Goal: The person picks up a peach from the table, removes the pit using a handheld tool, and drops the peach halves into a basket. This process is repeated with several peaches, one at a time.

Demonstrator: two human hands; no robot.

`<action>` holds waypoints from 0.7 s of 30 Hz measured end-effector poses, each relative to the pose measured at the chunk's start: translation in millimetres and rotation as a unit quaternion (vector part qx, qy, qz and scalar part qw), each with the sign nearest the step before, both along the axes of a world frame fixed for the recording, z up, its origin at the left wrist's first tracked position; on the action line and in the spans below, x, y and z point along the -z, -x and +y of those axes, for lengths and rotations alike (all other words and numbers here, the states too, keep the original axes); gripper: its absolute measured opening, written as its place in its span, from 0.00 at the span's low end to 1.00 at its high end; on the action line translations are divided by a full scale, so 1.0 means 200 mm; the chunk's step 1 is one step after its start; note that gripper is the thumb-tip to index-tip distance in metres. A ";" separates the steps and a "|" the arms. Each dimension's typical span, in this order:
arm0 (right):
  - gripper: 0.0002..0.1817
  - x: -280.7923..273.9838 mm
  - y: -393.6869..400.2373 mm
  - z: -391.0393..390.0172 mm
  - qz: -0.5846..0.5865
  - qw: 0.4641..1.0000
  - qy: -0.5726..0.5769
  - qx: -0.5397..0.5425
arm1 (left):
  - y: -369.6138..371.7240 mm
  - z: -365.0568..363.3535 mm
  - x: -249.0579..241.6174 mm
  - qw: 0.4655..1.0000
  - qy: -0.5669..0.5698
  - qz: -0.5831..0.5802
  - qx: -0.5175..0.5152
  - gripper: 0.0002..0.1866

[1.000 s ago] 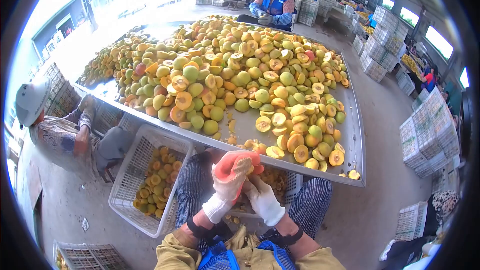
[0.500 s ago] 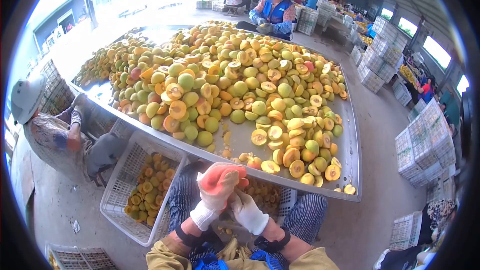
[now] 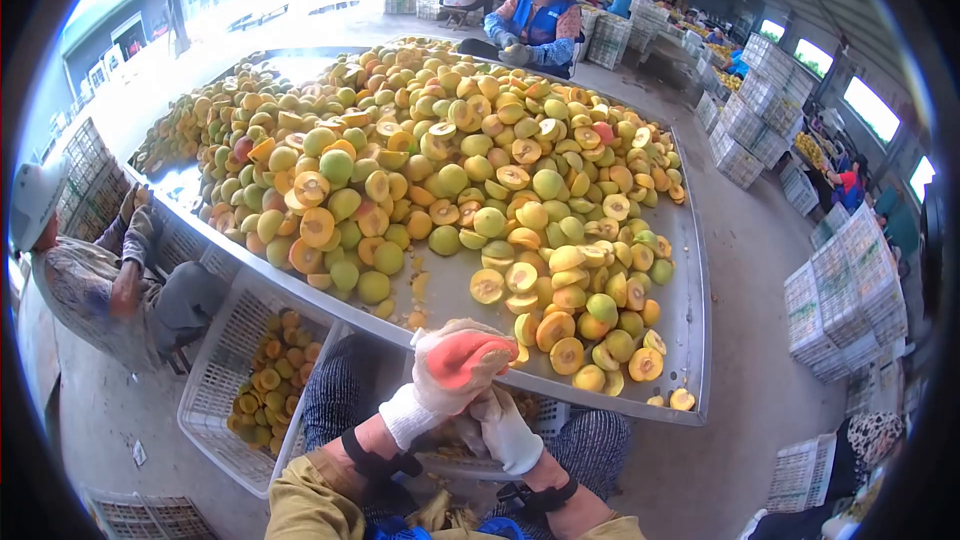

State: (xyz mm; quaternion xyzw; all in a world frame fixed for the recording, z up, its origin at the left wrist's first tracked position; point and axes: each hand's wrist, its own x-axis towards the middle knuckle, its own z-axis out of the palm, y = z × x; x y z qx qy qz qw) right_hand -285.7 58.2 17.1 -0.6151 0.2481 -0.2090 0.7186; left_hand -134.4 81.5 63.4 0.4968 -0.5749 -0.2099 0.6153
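Observation:
My left hand (image 3: 455,372), in a white glove with a reddish coated patch, is raised at the near edge of the metal table (image 3: 440,285). Its fingers are curled closed, and whatever they hold is hidden. Just below it, touching it, my right hand (image 3: 503,430) in a white glove is also closed, its fingers largely covered by the left hand. Across the table spreads a heap of yellow-green stone fruits (image 3: 430,165), many cut in halves, like apricots or peaches. Under my hands, between my knees, a crate (image 3: 553,420) is partly visible.
At my left stands a white plastic crate (image 3: 215,380) with fruit halves inside. A person (image 3: 110,280) sits beyond it, and another person (image 3: 540,20) in a blue vest sits across the table. Stacked crates (image 3: 845,290) stand on the floor at the right.
The view has shifted, so the table and heap appear a little further left and lower at the near side. My left hand has turned slightly and stays closed above my right.

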 end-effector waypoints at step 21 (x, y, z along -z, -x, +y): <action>0.32 -0.19 0.07 0.04 0.035 0.972 -0.234 0.002 | 0.12 -0.03 0.04 0.906 -0.178 0.379 0.068 0.16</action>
